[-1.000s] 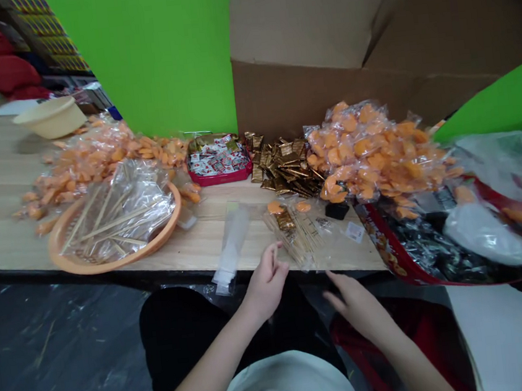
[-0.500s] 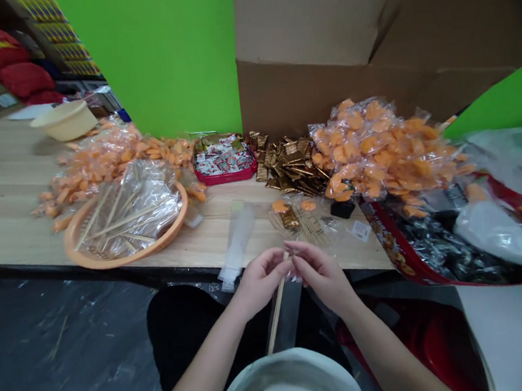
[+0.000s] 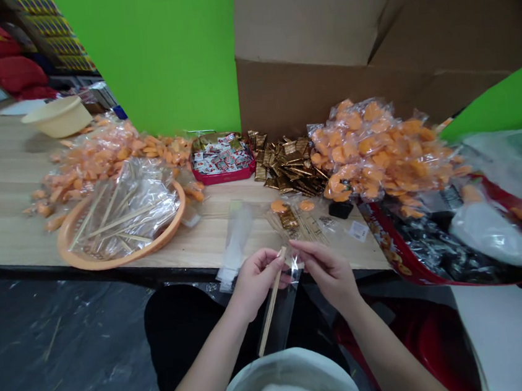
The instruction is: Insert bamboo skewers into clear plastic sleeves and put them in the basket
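Observation:
Above my lap, at the front edge of the table, my left hand (image 3: pixel 254 283) pinches thin wooden sticks (image 3: pixel 270 314) between thumb and fingers. The sticks slant down toward me and lie along or inside a long clear plastic bag (image 3: pixel 285 311); which one, I cannot tell. At the bag's upper right edge my right hand (image 3: pixel 332 272) has its thumb and fingers closed on the plastic. Just beyond both hands lies a clear packet of sticks (image 3: pixel 310 229) with orange pieces and a gold sachet. Flat clear bags (image 3: pixel 236 241) are stacked left of it.
An orange basket (image 3: pixel 67 253) of bagged sticks stands left. Behind are a red tin (image 3: pixel 224 176) of small sachets, gold sachets (image 3: pixel 290 164) and piles of bagged orange pieces (image 3: pixel 377 146). A red tray (image 3: pixel 419 278) with dark packets overhangs the right front edge.
My hands have moved slightly apart, the right one shifting right. More of the clear bag now shows between them, and the lower ends of the sticks have swung a little left.

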Demonstrator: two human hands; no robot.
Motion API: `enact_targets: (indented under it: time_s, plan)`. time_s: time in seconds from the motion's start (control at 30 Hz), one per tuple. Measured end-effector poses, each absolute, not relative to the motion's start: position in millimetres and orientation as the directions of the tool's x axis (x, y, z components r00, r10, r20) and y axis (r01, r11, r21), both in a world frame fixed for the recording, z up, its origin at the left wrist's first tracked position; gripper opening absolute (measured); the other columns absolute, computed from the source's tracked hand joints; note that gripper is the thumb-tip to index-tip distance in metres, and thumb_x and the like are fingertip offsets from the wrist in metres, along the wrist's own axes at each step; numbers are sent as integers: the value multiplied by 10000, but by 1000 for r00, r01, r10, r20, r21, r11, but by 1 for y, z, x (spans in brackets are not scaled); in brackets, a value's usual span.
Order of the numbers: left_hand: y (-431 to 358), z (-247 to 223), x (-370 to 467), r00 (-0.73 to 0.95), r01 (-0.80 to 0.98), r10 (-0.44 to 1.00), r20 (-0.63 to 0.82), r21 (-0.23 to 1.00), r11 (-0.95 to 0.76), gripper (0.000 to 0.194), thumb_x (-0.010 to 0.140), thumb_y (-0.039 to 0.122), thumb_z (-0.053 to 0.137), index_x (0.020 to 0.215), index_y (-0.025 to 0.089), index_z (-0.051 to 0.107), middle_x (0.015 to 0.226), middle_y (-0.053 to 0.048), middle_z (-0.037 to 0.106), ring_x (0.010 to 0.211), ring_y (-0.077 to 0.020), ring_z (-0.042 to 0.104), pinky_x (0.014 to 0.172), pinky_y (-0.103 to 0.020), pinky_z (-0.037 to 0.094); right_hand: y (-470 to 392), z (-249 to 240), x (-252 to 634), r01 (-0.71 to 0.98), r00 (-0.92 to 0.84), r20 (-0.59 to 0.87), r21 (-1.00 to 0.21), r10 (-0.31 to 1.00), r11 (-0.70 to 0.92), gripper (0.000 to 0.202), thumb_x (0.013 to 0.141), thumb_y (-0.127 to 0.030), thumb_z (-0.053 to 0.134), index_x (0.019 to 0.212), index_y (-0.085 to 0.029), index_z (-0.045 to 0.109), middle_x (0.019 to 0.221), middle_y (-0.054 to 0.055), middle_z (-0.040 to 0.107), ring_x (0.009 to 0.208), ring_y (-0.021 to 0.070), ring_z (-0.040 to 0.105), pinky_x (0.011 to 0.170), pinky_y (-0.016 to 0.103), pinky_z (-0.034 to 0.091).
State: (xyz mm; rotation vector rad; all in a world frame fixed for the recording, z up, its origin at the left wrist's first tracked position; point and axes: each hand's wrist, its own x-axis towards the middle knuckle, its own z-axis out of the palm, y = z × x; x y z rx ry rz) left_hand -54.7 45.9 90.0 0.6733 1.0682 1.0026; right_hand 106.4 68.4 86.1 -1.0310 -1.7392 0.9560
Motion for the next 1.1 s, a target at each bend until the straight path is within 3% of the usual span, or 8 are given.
enact_targets:
  time_s: [0.1, 0.23, 0.37, 0.47, 0.63, 0.8, 0.93, 1.1]
  plan:
    - [44, 91, -55, 181, -325, 893, -413, 832, 450, 250, 755, 390, 616, 853, 165, 567, 792, -19, 643, 637, -127, 637, 602, -240, 501, 69, 86, 109, 348, -369, 426, -761, 826, 548, 338, 848, -135, 473, 1119, -280, 615, 973, 54, 631, 879, 162, 593, 750, 297, 485]
    - [44, 94, -60, 249, -350, 869, -428, 797, 493, 255, 781, 333, 596, 977, 170, 595, 849, -47, 653, 686, -127, 646, 648, -238, 507, 70, 87, 112, 407, -437, 465, -662, 770, 630, 374, 843, -111, 449, 1121, -298, 614, 961, 48, 621, 879, 158, 590, 744, 292, 489]
    - [45, 95, -65, 312, -406, 849, -426, 748, 525, 246, 786, 311, 580, 977, 158, 599, 867, -68, 655, 701, -144, 654, 659, -249, 509, 69, 90, 114, 404, -437, 419, -699, 796, 590, 377, 836, -104, 428, 1092, -293, 629, 953, 47, 618, 871, 161, 598, 730, 282, 489]
    - [46, 95, -64, 350, -433, 854, -386, 741, 513, 319, 814, 427, 518, 980, 164, 589, 882, -75, 655, 720, -165, 662, 650, -264, 507, 69, 92, 115, 385, -424, 381, -745, 822, 544, 352, 839, -120, 421, 1066, -278, 640, 936, 51, 628, 855, 167, 604, 732, 296, 488]
    - [49, 95, -57, 217, -363, 905, -365, 831, 422, 294, 698, 392, 683, 825, 155, 563, 762, -8, 642, 662, -126, 643, 628, -225, 486, 67, 88, 112, 373, -377, 376, -775, 846, 511, 310, 837, -154, 448, 1052, -266, 641, 947, 51, 659, 863, 179, 610, 739, 310, 486]
    - [48, 95, -54, 171, -379, 902, -397, 818, 433, 292, 703, 410, 668, 798, 166, 540, 748, 7, 647, 677, -141, 653, 661, -259, 499, 68, 84, 109, 280, -129, 237, -923, 963, 265, 266, 843, -273, 486, 1074, -230, 610, 916, 55, 659, 788, 168, 605, 667, 290, 489]
    - [47, 93, -53, 135, -361, 902, -410, 828, 430, 291, 700, 402, 672, 800, 159, 548, 738, 4, 644, 670, -136, 648, 643, -243, 494, 75, 88, 106, 55, -174, -5, -998, 985, 5, 395, 812, -434, 496, 1118, -196, 569, 904, 66, 641, 759, 174, 591, 566, 266, 479]
    - [46, 86, -50, 94, -347, 923, -374, 857, 382, 280, 714, 397, 660, 808, 155, 556, 695, -1, 636, 661, -133, 632, 645, -248, 493, 79, 89, 98, 183, -185, -82, -982, 979, -48, 279, 771, -432, 578, 723, -159, 610, 644, 7, 565, 603, 128, 510, 549, 237, 426]
